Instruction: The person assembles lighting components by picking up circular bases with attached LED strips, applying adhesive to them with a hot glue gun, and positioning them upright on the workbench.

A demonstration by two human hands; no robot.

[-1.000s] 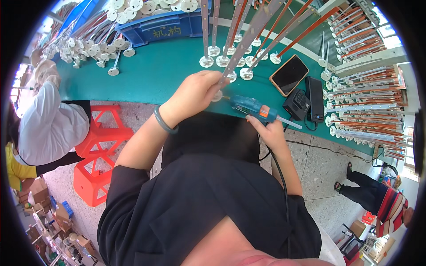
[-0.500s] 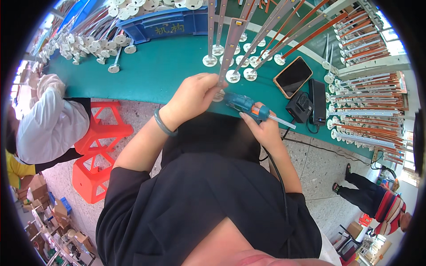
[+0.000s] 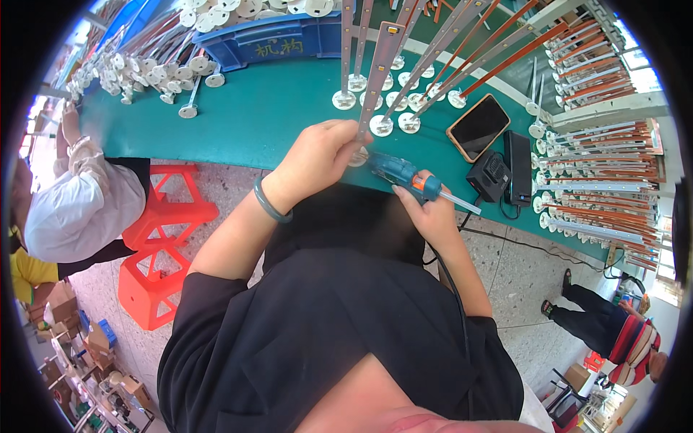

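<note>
My left hand (image 3: 322,153) is closed around the lower part of an LED strip (image 3: 378,72) that stands upright on a round white base (image 3: 359,156) at the table's near edge. My right hand (image 3: 431,211) grips a teal glue gun (image 3: 406,175), with a pale glue stick (image 3: 460,203) poking out of its back. The gun's tip points left toward that base; whether it touches is too hard to tell. Just beyond my hands, several more LED strips (image 3: 436,47) stand on white round bases (image 3: 381,125).
A phone (image 3: 478,128), a black charger (image 3: 488,176) and a black power brick (image 3: 517,167) lie right on the green table (image 3: 238,115). A blue crate (image 3: 271,43) stands at the back, racked strips (image 3: 595,184) at right. Red stools (image 3: 151,281) and a person (image 3: 83,202) are at left.
My hands, the strip and the glue gun hold nearly the same places. The person at left has shifted an arm up and away across the table.
</note>
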